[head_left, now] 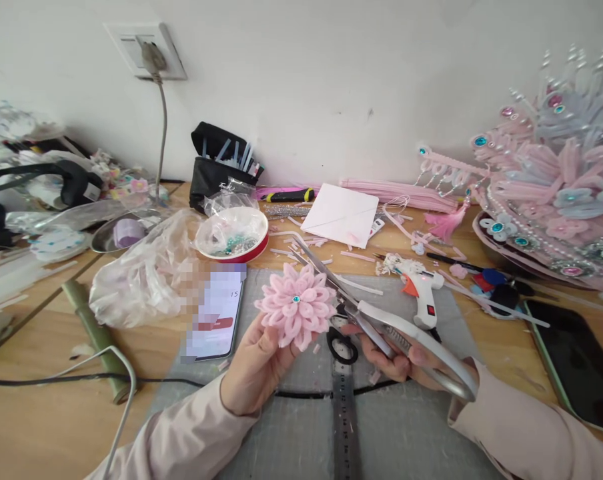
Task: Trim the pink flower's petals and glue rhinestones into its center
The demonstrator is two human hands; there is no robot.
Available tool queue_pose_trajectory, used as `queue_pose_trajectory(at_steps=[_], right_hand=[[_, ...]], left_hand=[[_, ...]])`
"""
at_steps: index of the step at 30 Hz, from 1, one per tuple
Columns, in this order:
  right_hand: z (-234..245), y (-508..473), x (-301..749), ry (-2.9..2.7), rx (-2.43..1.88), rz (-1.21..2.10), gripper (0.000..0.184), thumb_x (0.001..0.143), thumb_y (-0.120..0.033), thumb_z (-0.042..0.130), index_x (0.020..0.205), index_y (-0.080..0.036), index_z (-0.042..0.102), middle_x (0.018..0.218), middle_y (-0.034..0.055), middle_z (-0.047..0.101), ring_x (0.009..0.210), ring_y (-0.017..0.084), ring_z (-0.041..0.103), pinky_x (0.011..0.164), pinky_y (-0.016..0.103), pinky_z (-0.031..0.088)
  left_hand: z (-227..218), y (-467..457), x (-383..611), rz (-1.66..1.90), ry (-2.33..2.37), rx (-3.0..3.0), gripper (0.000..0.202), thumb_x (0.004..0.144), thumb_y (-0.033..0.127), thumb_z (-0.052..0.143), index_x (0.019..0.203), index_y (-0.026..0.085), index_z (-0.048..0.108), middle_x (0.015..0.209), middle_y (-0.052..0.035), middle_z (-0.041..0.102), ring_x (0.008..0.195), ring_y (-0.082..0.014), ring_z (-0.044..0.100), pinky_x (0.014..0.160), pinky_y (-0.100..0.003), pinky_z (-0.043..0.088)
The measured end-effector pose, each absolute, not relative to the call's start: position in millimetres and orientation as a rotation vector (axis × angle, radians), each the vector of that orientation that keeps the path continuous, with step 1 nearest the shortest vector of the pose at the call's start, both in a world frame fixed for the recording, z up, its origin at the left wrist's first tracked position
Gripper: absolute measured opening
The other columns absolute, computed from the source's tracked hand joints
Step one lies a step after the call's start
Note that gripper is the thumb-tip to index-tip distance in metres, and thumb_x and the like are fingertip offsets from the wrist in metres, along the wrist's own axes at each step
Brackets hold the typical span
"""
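Note:
My left hand (254, 367) pinches a pink pipe-cleaner flower (294, 320) from below, its layered loop petals facing up around a small blue gem. My right hand (396, 360) is wrapped around the silver handles of spring-loaded shears (406, 330). Their long blades stand apart and point up and left, just behind the flower's right edge. Whether a blade touches the flower I cannot tell. Under the hands lies a grey mat (301, 440) with a steel ruler (344, 420) on it. Small black-handled scissors (342, 347) rest between my hands.
A white glue gun (421, 293) lies behind my right hand. Phones rest on both sides, one lit (216, 313), one dark (576, 363). A red-rimmed bowl (259, 245) holds beads. Pink decorated headpieces (556, 200) fill the right. A cable (171, 381) crosses the mat near a bamboo piece (99, 340).

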State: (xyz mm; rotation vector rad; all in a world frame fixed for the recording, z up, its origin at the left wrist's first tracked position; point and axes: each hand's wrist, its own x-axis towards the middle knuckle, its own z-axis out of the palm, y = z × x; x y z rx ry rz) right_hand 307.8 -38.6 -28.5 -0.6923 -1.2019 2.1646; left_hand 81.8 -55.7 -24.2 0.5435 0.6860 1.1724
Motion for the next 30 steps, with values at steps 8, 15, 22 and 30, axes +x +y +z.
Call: queue_pose_trajectory(at_steps=[8,15,22,30], right_hand=[[-30,-37,308,-1.303,-0.657,2.136,0.071,0.061,-0.063,0.061,0.113,-0.016,0.057,0.059,-0.0074,0.042,0.041,0.0,0.022,0.038,0.016,0.015],[-34,-35,311,-1.326,-0.597,2.14,0.068,0.063,-0.062,0.06,0.116,-0.019,0.055,0.062,-0.0071,0.042,0.042,0.001,0.023,0.038,0.016,0.016],[-49,-31,318,-1.425,-0.423,2.175,0.064,0.07,-0.062,0.055,0.122,-0.025,0.049,0.069,-0.0042,0.041,0.044,0.003,0.023,0.038,0.018,0.019],[-40,-34,316,-1.408,-0.49,2.17,0.062,0.071,-0.059,0.057,0.121,-0.023,0.049,0.068,-0.0039,0.04,0.046,0.005,0.023,0.039,0.019,0.017]], left_hand=[[-25,-59,83,1.117,0.665,0.564,0.047,0.069,0.038,0.068,0.113,0.023,0.058,0.115,-0.0069,0.061,0.107,-0.0215,0.055,0.092,-0.032,0.044],[-20,-57,85,1.179,0.575,0.523,0.038,0.071,0.036,0.066,0.106,0.022,0.062,0.106,-0.0036,0.066,0.096,-0.0148,0.061,0.081,-0.022,0.05],[-24,-54,83,1.203,0.476,0.506,0.043,0.076,0.035,0.062,0.117,0.025,0.056,0.108,-0.0034,0.066,0.101,-0.0161,0.06,0.082,-0.023,0.05],[-39,-58,83,1.192,0.513,0.558,0.046,0.069,0.032,0.07,0.113,0.022,0.059,0.102,-0.0059,0.068,0.099,-0.0182,0.061,0.084,-0.025,0.05]])
